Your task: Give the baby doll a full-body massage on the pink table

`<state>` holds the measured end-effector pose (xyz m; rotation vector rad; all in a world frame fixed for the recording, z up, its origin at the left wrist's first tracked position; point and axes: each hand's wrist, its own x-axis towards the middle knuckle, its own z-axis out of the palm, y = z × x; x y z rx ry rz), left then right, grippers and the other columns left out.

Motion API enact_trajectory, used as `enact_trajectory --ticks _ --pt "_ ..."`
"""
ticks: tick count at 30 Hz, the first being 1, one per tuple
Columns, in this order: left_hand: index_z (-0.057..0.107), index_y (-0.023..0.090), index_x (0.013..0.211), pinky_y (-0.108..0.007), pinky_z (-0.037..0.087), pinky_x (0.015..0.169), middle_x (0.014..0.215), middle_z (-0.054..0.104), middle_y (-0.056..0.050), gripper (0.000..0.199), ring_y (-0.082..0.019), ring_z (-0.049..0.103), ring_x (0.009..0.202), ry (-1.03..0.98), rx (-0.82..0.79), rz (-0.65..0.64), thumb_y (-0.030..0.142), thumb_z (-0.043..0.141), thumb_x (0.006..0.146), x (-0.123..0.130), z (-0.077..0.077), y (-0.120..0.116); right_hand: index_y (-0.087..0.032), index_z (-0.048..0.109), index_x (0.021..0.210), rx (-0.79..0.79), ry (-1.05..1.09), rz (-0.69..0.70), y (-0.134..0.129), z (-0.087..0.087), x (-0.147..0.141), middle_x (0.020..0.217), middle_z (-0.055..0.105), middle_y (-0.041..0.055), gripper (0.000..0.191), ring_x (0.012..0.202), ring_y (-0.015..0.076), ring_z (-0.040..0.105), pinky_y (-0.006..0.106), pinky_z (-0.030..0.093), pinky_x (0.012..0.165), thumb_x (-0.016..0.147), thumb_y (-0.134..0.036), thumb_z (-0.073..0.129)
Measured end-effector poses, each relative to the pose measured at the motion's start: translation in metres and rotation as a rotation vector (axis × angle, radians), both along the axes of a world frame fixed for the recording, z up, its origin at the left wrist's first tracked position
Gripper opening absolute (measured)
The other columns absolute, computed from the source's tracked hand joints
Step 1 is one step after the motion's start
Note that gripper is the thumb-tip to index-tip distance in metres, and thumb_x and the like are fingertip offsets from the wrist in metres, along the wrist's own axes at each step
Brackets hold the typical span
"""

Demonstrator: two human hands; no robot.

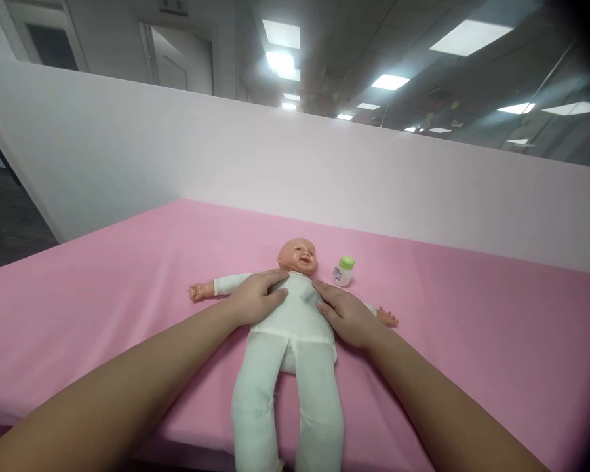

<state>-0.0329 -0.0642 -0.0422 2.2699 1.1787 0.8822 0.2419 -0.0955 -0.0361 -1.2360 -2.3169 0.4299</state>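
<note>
Hands (254,299) (347,316) flat on doll (295,305), fingers loosely spread, gripping nothing; doll lengthwise, head away.

lit from above by white rectangular ceiling panels (471,37), hazy with glare; softly shadowed, blackened at far right.

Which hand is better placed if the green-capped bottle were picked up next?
Probably the right hand: it touches the doll on the side nearer the bottle, while the left hand rests on the opposite side of the chest.
</note>
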Motion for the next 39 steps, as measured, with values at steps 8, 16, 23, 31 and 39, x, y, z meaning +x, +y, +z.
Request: enact_trajectory --ticks 8,16,23,31,39 --pt "0.069 0.024 0.135 -0.040 0.051 0.106 0.137 0.069 -0.005 0.043 -0.028 0.066 0.123 0.011 0.025 0.052 0.037 0.052 0.096 -0.010 0.005 0.001 -0.031 0.059 0.144 0.117 0.073 0.642 -0.058 0.015 -0.034 0.145 0.063 0.0022 0.043 0.138 0.0232 0.057 0.047 0.035 0.124 0.102 -0.031 0.049" --pt "0.064 0.020 0.141 -0.039 0.048 0.111 0.142 0.066 -0.007 0.052 -0.028 0.062 0.130 0.022 -0.009 0.089 0.042 0.055 0.095 -0.008 0.001 0.002 -0.032 0.034 0.162 0.033 -0.058 0.336 -0.020 0.003 -0.021 0.167 0.033 0.0034 0.064 0.156 0.0298 0.029 0.057 0.016 0.129 0.104 -0.054 0.050" --pt "0.067 0.024 0.138 -0.041 0.049 0.109 0.140 0.067 -0.005 0.048 -0.029 0.064 0.127 0.030 -0.005 0.068 0.041 0.055 0.094 -0.005 0.004 0.000 -0.032 0.031 0.163 -0.031 -0.058 0.049 0.006 -0.007 -0.010 0.170 0.029 0.0032 0.072 0.158 0.0300 0.023 0.054 0.023 0.127 0.101 -0.065 0.047" --pt "0.078 0.023 0.115 -0.042 0.056 0.097 0.121 0.076 -0.006 0.035 -0.029 0.072 0.109 -0.073 0.082 0.064 0.029 0.060 0.086 -0.010 0.020 -0.020 -0.041 0.043 0.156 -0.162 0.021 -0.093 0.006 0.004 0.001 0.156 0.053 -0.0015 0.058 0.139 0.0315 0.054 0.052 0.045 0.112 0.101 -0.059 0.050" --pt "0.082 0.024 0.088 -0.042 0.054 0.105 0.093 0.081 -0.002 0.047 -0.023 0.076 0.090 -0.213 -0.102 -0.626 -0.001 0.050 0.063 0.006 0.033 -0.070 -0.041 0.046 0.154 -0.174 0.064 -0.077 0.007 0.004 0.001 0.143 0.065 -0.0017 0.056 0.128 0.0283 0.063 0.046 0.049 0.105 0.100 -0.056 0.055"
